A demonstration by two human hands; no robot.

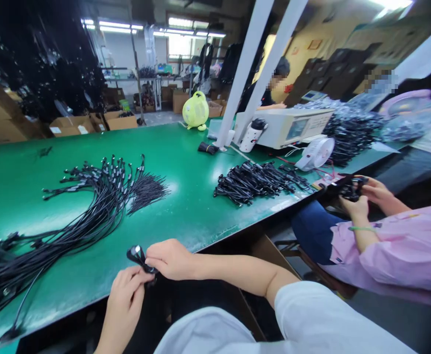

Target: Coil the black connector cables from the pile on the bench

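Near the front edge of the green table [186, 216], my left hand [129, 287] and my right hand [171, 259] meet around a small coiled black cable [137, 254]. The fingers of both hands are pinched on it, and its looped end sticks up between them. Long black cables [100, 206] lie fanned out on the table to the left, beyond my left hand. Beside them is a bunch of short black strands [147, 191]. A pile of bundled black cables [255, 182] lies to the right, farther from my hands.
At the right, a person in a pink shirt [414, 250] handles a black item. A small white fan [315, 153], a spotted bottle [252, 135], a boxy instrument [292, 127] and a green round object [195, 112] stand on the table. White posts [243, 73] rise from it.
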